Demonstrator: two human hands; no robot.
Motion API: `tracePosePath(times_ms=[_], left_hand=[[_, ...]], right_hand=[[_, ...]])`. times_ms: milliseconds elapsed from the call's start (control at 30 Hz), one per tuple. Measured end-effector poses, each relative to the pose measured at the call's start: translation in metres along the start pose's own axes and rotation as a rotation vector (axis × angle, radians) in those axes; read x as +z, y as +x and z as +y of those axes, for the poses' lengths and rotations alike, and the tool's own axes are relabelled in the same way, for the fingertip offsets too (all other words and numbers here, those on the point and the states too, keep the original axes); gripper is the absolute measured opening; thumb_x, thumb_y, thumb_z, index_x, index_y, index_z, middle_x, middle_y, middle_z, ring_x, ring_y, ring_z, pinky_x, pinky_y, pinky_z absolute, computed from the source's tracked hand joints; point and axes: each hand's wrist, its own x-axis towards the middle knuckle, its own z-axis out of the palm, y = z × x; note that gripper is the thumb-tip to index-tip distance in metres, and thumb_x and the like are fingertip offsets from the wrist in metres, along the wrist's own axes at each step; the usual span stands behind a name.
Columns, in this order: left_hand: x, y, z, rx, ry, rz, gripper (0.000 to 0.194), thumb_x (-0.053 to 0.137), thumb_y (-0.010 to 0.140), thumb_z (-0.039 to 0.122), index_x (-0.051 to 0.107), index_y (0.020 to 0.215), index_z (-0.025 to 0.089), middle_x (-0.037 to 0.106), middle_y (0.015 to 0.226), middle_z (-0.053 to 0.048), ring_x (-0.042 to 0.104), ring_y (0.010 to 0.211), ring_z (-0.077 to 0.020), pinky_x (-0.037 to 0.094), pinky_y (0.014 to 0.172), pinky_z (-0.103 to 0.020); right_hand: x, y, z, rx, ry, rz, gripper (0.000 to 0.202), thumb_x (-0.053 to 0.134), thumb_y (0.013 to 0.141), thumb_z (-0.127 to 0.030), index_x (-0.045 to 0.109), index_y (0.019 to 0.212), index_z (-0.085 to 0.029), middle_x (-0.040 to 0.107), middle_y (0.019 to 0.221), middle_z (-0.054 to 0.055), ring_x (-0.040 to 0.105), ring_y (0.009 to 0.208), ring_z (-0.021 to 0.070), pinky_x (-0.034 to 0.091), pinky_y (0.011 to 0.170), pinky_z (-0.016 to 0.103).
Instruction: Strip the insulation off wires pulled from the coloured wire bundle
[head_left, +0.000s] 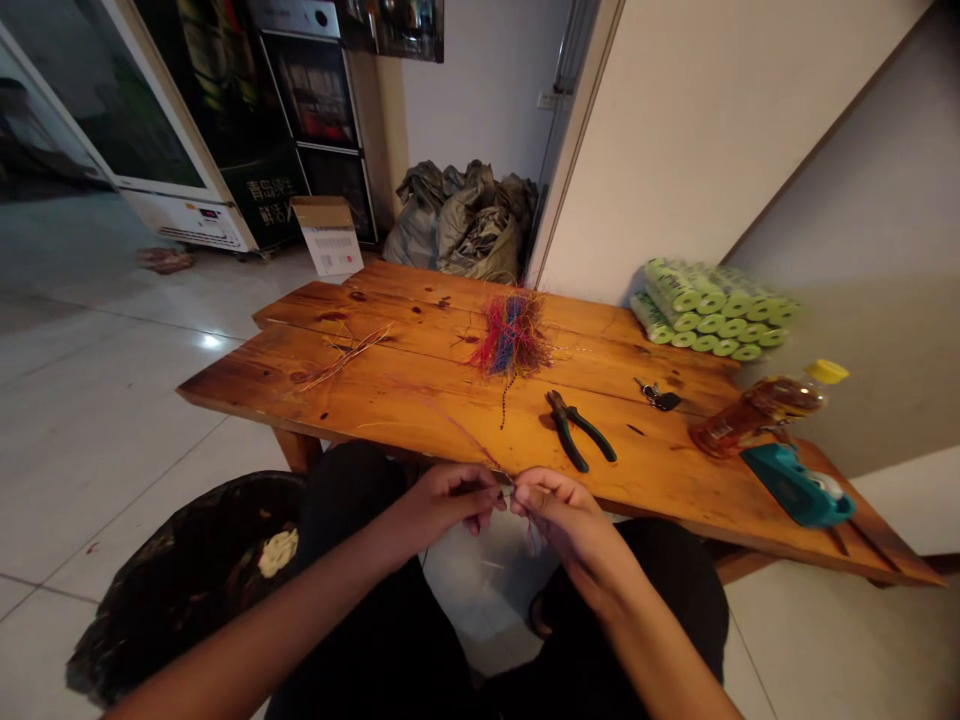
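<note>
"Item one?"
"Thin strand [477, 444], crossing the table's [660, 470] near edge; left hand [456, 496] and right hand [559, 508] are pinching it between fingertips."
"Clearance?"
"Open wood is separating the hands from the red-blue wire bundle [511, 336]; pliers [561, 418] are lying right of that space."
"Lettering?"
"Dark cooler panel [264, 195], showing 青岛, 鲜活."

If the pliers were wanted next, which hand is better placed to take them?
Likely the right hand: the pliers lie just beyond it, handles towards the person. The left hand is farther away. Both hands seem busy with a thin strand.
</note>
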Motion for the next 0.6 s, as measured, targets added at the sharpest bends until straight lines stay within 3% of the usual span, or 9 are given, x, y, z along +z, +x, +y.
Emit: tracePosePath(times_ms=[67,167,267,367,400,467,533,600], left_hand=[[-0.011,0.01,0.0,-0.038,-0.068,-0.074,0.016,0.057,0.076,0.03,0.058,0.074,0.014,0.054,0.063,0.003,0.049,0.058,-0.0076,0.038,0.058,-0.021],[-0.029,0.023,0.013,-0.105,0.032,-0.267,0.014,0.061,0.073,0.029,0.061,0.072,0.015,0.055,0.062,0.003,0.049,0.057,-0.007,0.037,0.057,-0.02],[-0.041,0.03,0.041,-0.142,0.24,-0.488,0.01,0.061,0.074,0.025,0.062,0.07,0.015,0.057,0.058,0.003,0.051,0.055,-0.0079,0.038,0.057,-0.021],[-0.039,0.024,0.071,-0.081,0.499,-0.632,0.012,0.055,0.078,0.022,0.064,0.072,0.017,0.061,0.06,0.003,0.053,0.056,-0.0089,0.04,0.057,-0.02],[-0.035,0.019,0.077,-0.017,0.618,-0.612,0.012,0.054,0.079,0.022,0.064,0.074,0.018,0.062,0.062,0.002,0.055,0.057,-0.0093,0.041,0.058,-0.02],[-0.023,0.006,0.083,0.13,0.912,-0.466,0.013,0.053,0.08,0.023,0.065,0.077,0.019,0.066,0.068,0.001,0.058,0.062,-0.0114,0.041,0.06,-0.022],[-0.009,-0.009,0.079,0.229,1.224,-0.301,0.014,0.052,0.081,0.024,0.064,0.077,0.018,0.067,0.071,-0.002,0.06,0.066,-0.0157,0.042,0.06,-0.025],[0.004,-0.023,0.068,0.29,1.434,-0.262,0.015,0.049,0.081,0.02,0.063,0.078,0.015,0.067,0.072,-0.006,0.061,0.065,-0.0187,0.042,0.057,-0.028]], right_hand=[[0.0,-0.002,-0.006,0.019,-0.099,-0.053,0.007,0.07,0.067,-0.026,0.067,0.067,-0.019,0.063,0.062,-0.002,0.055,0.063,0.0108,0.041,0.066,0.023],[-0.001,-0.004,-0.016,0.035,-0.351,-0.148,0.004,0.07,0.066,-0.024,0.068,0.066,-0.02,0.064,0.063,-0.002,0.055,0.062,0.0117,0.041,0.064,0.024],[-0.001,-0.005,-0.023,-0.002,-0.664,-0.241,0.002,0.068,0.068,-0.023,0.069,0.068,-0.021,0.064,0.065,-0.001,0.056,0.063,0.013,0.042,0.063,0.026],[-0.001,-0.003,-0.024,-0.123,-0.955,-0.168,0.004,0.066,0.069,-0.02,0.07,0.069,-0.022,0.063,0.068,0.001,0.057,0.064,0.0144,0.042,0.062,0.027],[-0.002,-0.001,-0.022,-0.176,-1.022,-0.115,0.005,0.065,0.069,-0.019,0.07,0.068,-0.021,0.062,0.067,0.001,0.056,0.064,0.0148,0.041,0.061,0.027],[-0.003,0.001,-0.017,-0.264,-1.077,-0.008,0.007,0.063,0.07,-0.018,0.069,0.069,-0.02,0.06,0.066,0.002,0.056,0.064,0.0156,0.041,0.06,0.028],[-0.004,0.003,-0.012,-0.31,-1.041,0.08,0.007,0.061,0.071,-0.021,0.068,0.07,-0.019,0.06,0.065,0.002,0.055,0.063,0.016,0.041,0.06,0.029],[-0.004,0.004,-0.009,-0.296,-0.941,0.134,0.009,0.062,0.072,-0.026,0.068,0.072,-0.019,0.06,0.064,0.002,0.054,0.061,0.0154,0.041,0.06,0.029]])
